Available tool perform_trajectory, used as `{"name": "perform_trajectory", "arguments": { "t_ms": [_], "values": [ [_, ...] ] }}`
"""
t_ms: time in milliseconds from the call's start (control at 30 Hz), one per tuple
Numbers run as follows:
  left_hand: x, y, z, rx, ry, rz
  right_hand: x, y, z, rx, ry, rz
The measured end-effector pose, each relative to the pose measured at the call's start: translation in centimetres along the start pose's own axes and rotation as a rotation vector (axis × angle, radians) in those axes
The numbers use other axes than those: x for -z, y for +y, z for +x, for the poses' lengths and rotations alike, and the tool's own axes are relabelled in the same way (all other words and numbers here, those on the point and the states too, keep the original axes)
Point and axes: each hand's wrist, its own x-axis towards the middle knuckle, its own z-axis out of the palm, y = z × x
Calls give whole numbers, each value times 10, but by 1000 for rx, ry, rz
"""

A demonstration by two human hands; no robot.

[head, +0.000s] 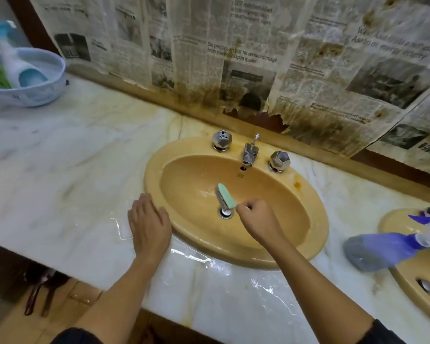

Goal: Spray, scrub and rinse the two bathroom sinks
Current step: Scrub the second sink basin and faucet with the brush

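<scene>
Centrally, a mint-green scrub brush (224, 196) lies bristles-down in the yellow oval sink (315, 219), just above the drain (225, 211). Its handle end is pinched by the curled fingers of the right hand (257, 219). Flat and relaxed, the left hand (149, 225) rests on the wet marble counter (60, 170) against the sink's rim. A second sink (407, 276) shows at right, a purple spray bottle (387, 249) lying across it.

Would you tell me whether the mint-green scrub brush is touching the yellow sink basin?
Touching: in the head view the mint-green scrub brush has its bristles against the yellow sink basin.
</scene>
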Motion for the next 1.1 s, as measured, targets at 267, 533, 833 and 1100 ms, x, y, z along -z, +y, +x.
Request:
{"name": "perform_trajectory", "arguments": {
  "t_ms": [267,533,833,1100],
  "values": [
    [-16,-9,-3,-78,-28,199,-12,28,52,263,29,-444],
    [-25,-14,-2,-72,6,232,-16,58,131,472,2,-687],
    [-27,-15,0,-83,37,214,-15,97,152,486,1,-762],
    [-27,-15,0,-86,48,199,-9,96,146,466,-12,-802]
  ]
}}
